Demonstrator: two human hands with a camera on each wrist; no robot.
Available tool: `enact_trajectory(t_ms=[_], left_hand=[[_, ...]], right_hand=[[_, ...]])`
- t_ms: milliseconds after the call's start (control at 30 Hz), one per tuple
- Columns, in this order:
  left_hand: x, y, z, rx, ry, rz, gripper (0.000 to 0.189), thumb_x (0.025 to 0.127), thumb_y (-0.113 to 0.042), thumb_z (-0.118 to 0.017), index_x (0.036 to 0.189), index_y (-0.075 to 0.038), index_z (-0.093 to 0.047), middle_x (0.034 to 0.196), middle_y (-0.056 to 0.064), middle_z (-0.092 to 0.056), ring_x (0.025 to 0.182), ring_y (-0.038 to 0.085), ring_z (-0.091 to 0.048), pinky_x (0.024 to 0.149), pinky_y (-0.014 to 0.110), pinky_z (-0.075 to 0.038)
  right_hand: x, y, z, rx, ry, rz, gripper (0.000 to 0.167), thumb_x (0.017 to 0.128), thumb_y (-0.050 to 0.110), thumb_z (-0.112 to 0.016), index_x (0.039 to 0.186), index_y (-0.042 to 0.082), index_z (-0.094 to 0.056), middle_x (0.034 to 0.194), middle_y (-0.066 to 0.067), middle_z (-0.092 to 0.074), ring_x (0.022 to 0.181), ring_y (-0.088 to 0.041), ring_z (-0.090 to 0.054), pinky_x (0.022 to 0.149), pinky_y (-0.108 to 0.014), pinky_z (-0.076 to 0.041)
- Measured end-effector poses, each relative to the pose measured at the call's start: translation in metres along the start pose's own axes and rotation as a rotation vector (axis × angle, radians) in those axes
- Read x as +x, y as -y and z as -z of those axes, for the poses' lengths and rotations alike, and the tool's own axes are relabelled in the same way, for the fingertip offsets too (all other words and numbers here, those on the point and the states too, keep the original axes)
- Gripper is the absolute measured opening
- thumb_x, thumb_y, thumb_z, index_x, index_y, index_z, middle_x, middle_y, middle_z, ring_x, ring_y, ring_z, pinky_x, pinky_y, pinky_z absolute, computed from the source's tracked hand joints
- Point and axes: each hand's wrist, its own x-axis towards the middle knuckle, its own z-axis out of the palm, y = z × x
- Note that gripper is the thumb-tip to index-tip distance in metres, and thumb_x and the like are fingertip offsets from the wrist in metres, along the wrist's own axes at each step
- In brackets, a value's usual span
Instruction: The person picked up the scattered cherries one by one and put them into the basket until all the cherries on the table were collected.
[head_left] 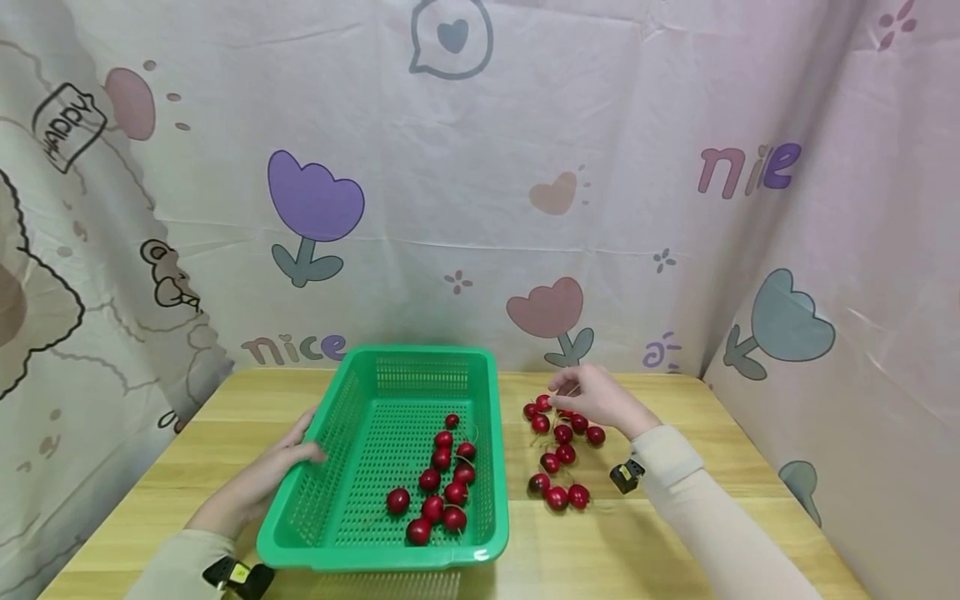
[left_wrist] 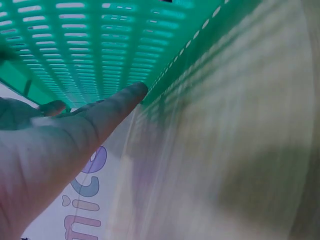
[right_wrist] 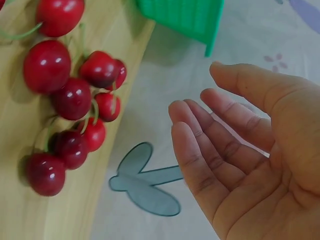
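Note:
A green plastic basket with slotted walls stands tilted on the wooden table. My left hand grips its left side, thumb over the rim and the other fingers stretched along the outer wall in the left wrist view. Several red cherries lie inside, mostly toward the right and front. To the right of the basket, more cherries with green stems are spread on the table. Over the far ones hovers my right hand, its fingers loosely bent. In the right wrist view the palm holds nothing, and cherries lie beside it.
A pale patterned cloth hangs behind the table and along both sides. The table's back edge runs close behind the basket and the loose cherries. Each wrist wears a small black camera.

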Motion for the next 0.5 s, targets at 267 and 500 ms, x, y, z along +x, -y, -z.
enact_trajectory(t_ms=[267, 500], left_hand=[[0.001, 0.002, 0.000, -0.031, 0.093, -0.025, 0.103, 0.094, -0.009, -0.043, 0.168, -0.029, 0.026, 0.168, 0.044, 0.004, 0.122, 0.039, -0.057, 0.093, 0.058, -0.058], [0.003, 0.002, -0.001, -0.044, 0.115, -0.036, 0.102, 0.094, -0.008, -0.041, 0.167, -0.027, 0.027, 0.168, 0.044, 0.007, 0.128, 0.043, -0.054, 0.097, 0.057, -0.057]], right_hand=[[0.005, -0.018, -0.008, -0.017, -0.005, -0.042, 0.027, 0.097, 0.013, -0.076, 0.119, -0.003, -0.076, 0.108, -0.014, -0.080, 0.099, -0.026, -0.076, 0.090, -0.042, -0.063], [0.013, -0.031, -0.021, -0.037, 0.008, -0.088, 0.025, 0.095, 0.008, -0.078, 0.117, -0.005, -0.076, 0.102, -0.011, -0.079, 0.093, -0.021, -0.073, 0.092, -0.044, -0.062]])
